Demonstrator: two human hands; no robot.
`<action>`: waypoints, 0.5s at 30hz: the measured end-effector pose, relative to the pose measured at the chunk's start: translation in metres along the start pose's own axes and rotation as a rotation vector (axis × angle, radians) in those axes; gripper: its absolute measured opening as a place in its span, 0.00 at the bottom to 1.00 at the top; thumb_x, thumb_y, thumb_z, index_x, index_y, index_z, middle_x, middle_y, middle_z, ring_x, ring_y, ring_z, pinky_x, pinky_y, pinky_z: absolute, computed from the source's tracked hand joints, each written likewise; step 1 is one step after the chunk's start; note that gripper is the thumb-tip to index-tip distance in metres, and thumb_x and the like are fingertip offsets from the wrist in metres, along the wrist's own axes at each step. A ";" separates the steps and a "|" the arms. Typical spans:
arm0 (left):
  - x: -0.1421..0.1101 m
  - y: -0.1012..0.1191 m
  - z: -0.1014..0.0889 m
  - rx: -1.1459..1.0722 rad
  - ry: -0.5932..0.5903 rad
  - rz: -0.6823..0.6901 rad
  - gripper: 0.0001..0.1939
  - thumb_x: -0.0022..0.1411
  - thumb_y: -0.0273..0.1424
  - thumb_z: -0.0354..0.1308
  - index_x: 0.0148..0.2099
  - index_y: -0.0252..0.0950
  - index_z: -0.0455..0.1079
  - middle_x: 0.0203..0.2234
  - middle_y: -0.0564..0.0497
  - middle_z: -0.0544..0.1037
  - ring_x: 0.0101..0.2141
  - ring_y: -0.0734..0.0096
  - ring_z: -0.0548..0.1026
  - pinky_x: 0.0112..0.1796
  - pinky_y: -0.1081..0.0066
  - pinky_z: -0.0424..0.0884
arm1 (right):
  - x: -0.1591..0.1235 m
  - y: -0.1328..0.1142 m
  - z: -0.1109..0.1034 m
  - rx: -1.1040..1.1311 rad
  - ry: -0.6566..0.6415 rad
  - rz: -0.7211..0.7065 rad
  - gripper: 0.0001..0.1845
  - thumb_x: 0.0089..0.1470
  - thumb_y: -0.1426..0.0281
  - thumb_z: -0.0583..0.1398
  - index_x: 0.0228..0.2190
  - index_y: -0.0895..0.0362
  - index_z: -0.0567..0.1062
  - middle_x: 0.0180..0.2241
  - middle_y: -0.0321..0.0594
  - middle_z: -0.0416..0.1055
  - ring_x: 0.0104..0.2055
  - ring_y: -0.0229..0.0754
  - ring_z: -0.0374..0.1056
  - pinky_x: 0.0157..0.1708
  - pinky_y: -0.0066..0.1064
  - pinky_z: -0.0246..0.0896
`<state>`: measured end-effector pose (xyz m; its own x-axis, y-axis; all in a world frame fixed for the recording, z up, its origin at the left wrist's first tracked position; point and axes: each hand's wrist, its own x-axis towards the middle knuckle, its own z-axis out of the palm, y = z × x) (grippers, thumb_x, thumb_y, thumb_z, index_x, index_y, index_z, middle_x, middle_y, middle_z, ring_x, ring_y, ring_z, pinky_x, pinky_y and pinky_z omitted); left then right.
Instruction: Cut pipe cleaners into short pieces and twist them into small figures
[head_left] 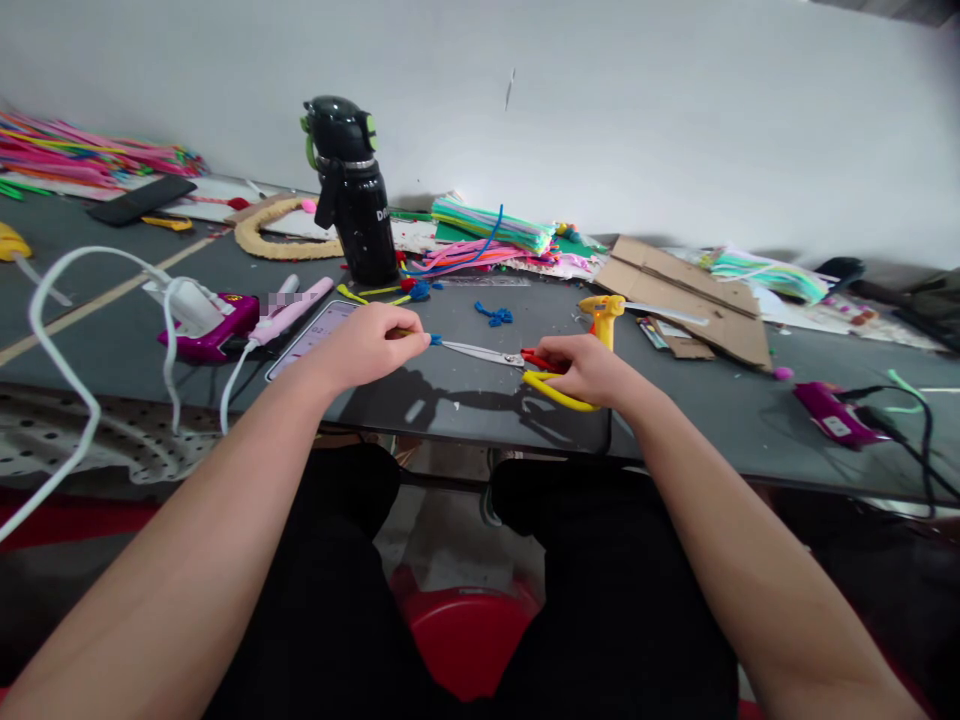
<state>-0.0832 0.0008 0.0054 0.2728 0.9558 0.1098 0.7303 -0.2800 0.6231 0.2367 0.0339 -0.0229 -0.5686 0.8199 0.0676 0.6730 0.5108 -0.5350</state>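
Observation:
My right hand grips a pair of scissors by its red and yellow handles. The blades look closed or nearly so and point left. My left hand is closed in a pinch on a short pipe cleaner piece, whose blue fuzzy end shows past the fingertips, at the scissor tips. A yellowish part of it appears between the fingers; the rest is hidden. Just beyond lie small twisted blue pipe cleaner pieces. A yellow hot glue gun stands behind my right hand.
A black bottle rises behind my left hand, near a phone. Purple power strips with cables sit at left and right. Pipe cleaner bundles and cardboard line the wall. The table's front edge is close.

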 end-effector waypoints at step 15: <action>0.000 -0.003 -0.003 -0.063 0.022 0.010 0.14 0.59 0.39 0.55 0.25 0.37 0.66 0.19 0.54 0.65 0.24 0.72 0.61 0.27 0.68 0.54 | -0.003 -0.013 -0.004 -0.078 -0.056 -0.058 0.20 0.54 0.55 0.61 0.21 0.56 0.66 0.19 0.31 0.56 0.24 0.35 0.49 0.27 0.31 0.42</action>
<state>-0.0870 0.0019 0.0057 0.2650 0.9551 0.1328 0.6869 -0.2836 0.6691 0.2313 0.0261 -0.0122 -0.6315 0.7739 0.0485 0.6719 0.5773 -0.4640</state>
